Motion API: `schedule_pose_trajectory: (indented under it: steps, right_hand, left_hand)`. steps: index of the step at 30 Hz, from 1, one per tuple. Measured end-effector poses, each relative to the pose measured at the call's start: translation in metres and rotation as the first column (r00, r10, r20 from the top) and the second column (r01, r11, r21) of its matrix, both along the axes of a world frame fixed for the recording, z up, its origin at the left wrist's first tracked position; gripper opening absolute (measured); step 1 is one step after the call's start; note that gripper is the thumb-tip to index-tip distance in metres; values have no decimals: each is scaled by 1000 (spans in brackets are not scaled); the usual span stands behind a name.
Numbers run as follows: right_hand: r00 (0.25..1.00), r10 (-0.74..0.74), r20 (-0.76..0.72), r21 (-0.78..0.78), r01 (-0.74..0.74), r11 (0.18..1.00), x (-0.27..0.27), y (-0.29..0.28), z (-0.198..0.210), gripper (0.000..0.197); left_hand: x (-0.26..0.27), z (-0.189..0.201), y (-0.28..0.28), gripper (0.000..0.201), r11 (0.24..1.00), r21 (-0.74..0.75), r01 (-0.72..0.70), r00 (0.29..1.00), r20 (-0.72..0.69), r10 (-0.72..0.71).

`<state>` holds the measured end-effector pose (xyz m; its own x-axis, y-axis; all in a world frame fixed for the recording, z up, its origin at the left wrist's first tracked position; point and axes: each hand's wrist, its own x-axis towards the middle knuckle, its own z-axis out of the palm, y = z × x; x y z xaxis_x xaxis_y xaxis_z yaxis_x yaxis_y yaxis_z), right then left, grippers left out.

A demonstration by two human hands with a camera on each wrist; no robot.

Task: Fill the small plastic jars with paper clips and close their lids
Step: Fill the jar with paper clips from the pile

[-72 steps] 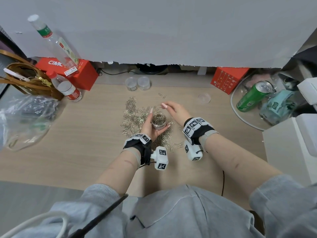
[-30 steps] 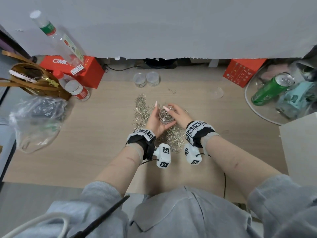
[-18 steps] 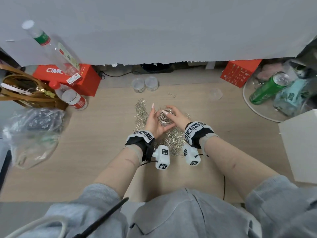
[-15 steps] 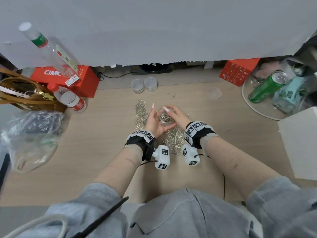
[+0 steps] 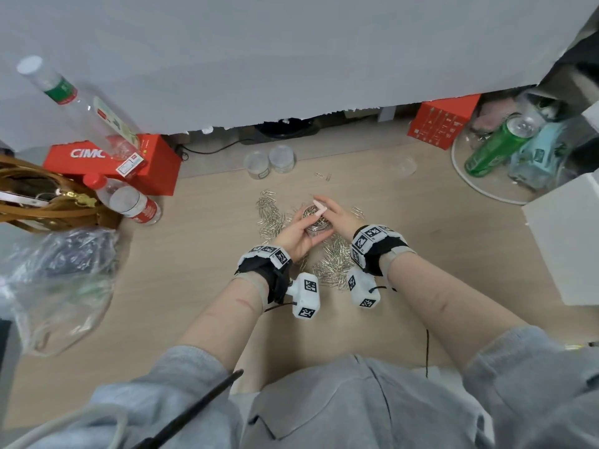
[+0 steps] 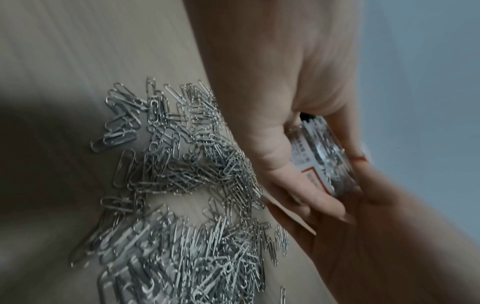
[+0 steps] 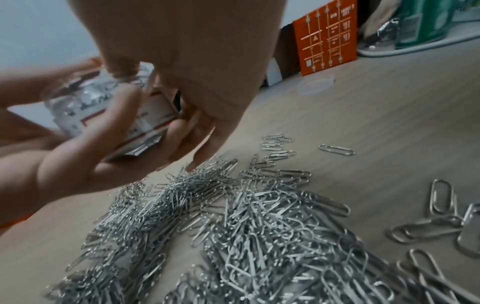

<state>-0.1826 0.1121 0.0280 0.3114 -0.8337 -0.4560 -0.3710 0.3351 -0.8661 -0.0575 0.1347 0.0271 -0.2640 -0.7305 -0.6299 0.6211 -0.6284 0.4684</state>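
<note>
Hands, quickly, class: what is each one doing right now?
Left hand: holding the jar of paper clips.
Right hand: fingers over the jar's mouth; grip cannot be told.

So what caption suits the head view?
Both hands hold a small jar of paper clips above the pile.

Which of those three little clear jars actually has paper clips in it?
The jar held between the left hand and right hand, packed with clips. The two jars at the desk's back edge look empty.
</note>
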Motion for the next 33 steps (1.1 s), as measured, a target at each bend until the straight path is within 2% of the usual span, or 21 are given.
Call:
schedule_pose_trajectory:
  steps: [2,5,12,17,22,29,33]
  right_hand:
    - [998,-21,-67,-4,21,1000,1,2,-1,43]
    - [994,-95,-49,3,95,995,4,3,-2,50]
    - [986,-98,-132,-20,96,995,12,-1,-7,45]
    - [978,-115,-173,-11,115,993,20,-8,-8,45]
    - [988,-98,-121,-14,97,995,22,-9,-5,32]
    - [997,-21,-71,11,22,1000,28,-10,-7,39]
    - [1000,-16,-23,23,16,1000,30,-8,-10,38]
  left_hand:
    - [6,-1,-1,49,1000,7,30,1000,8,-30]
    - [10,0,-1,51,996,11,89,995,37,-89]
    - [14,0,-2,61,983,-9,183,982,52,-183]
    - [20,3,-7,61,974,-13,227,972,67,-225]
    - [27,6,-10,56,975,-52,216,975,62,-213]
    - [36,9,-8,41,983,-49,179,984,20,-179]
    - [42,12,-6,42,988,-11,155,988,13,-155]
